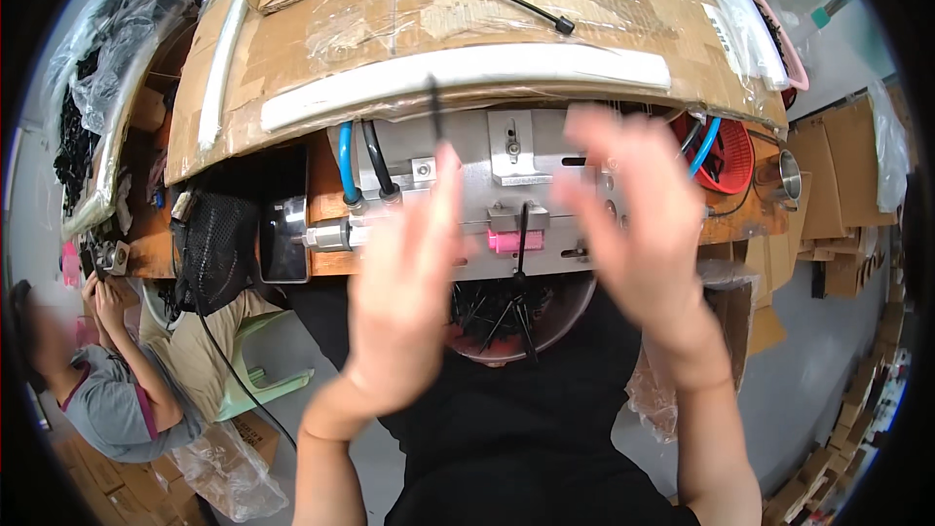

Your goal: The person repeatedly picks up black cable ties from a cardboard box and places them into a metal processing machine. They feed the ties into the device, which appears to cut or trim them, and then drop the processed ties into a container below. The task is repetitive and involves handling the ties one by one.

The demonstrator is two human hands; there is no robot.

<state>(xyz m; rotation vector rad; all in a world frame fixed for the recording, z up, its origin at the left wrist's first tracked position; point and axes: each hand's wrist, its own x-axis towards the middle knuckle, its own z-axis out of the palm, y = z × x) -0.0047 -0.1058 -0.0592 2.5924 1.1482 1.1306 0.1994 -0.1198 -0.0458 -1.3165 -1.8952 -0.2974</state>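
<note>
My left hand [404, 282] is raised over the left part of a metal fixture [560, 261], blurred by motion. Its fingertips pinch a thin black stick [435, 112], which points away from me. My right hand [643, 224] hovers over the fixture's right side, also blurred, with thumb and fingers apart and nothing seen between them. Between the hands, a pink block [516, 241] sits at a metal clamp. Another black stick with a small knob [522, 244] lies across it. A reddish bowl [575, 317] of black sticks is below the fixture's near edge.
A cardboard cover [390, 15] with white foam strips overhangs the far side; a black knobbed stick [516, 5] lies on it. Blue hoses [347, 161] run under it. A phone [283, 239] lies left, a red basket [730, 158] right. A seated person [117, 380] works at far left.
</note>
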